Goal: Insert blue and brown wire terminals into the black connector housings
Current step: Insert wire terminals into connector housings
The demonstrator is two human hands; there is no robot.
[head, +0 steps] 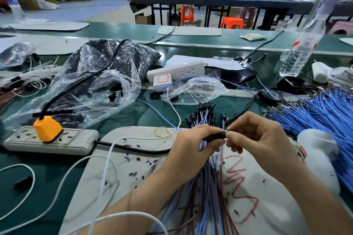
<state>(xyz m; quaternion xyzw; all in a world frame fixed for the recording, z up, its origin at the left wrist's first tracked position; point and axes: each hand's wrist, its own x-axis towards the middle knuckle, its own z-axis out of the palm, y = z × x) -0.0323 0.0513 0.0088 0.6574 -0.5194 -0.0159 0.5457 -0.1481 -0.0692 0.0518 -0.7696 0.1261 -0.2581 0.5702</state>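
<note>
- Left hand curls round a bundle of thin blue and brown wires, its fingertips pinching a small black housing above the pale mat.
- Right hand pinches a wire end at that housing's mouth, fingers tightly closed.

A red zigzag is drawn on the white mat at the near edge of the green desk. An orange plug is seen in a grey power strip; blue wires are heaped at the right edge.
</note>
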